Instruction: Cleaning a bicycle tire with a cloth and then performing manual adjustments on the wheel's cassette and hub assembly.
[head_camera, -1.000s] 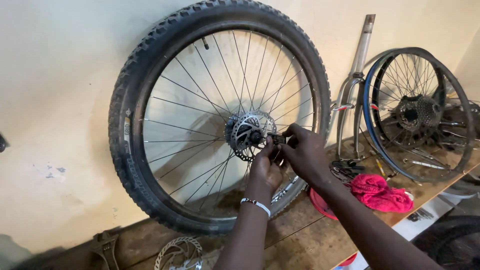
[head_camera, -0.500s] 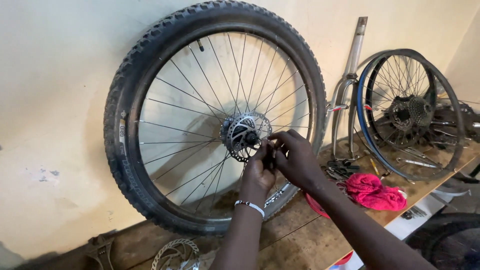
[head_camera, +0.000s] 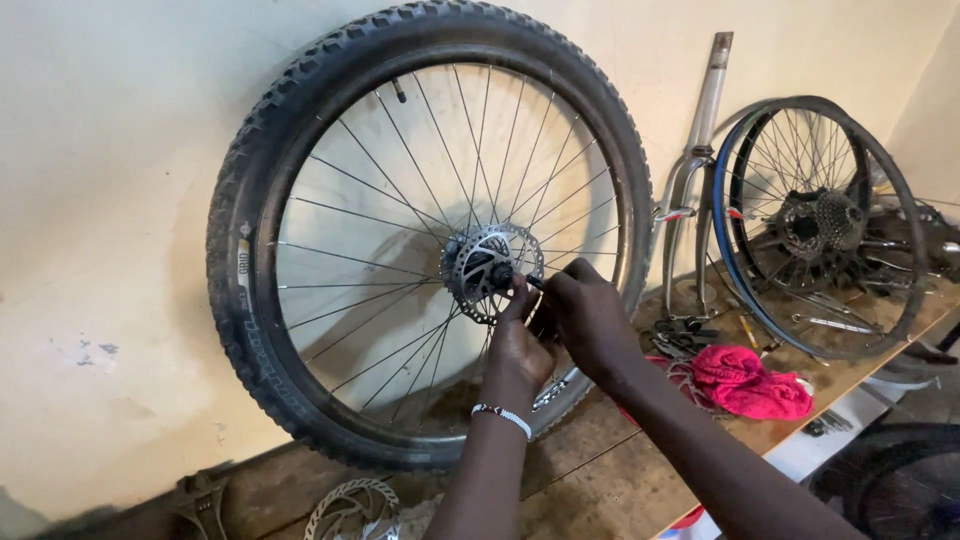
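Since a second ago our left hand (head_camera: 520, 345) and right hand (head_camera: 590, 315) have slid slightly right of the hub (head_camera: 483, 265), fingers pinched together on a small dark part beside it. Work remains at the axle. We count two wheels, one loose rotor (head_camera: 352, 508), one red rag (head_camera: 750, 380).

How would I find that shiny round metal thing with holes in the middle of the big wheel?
Look at the big knobby-tyred wheel leaning upright against the pale wall, then follow its thin spokes inward to the centre. There sits the brake disc, just left of the left hand and right hand. Unlike the dark gear cluster on the thinner wheel to the right, it is flat, silvery and pierced with holes.
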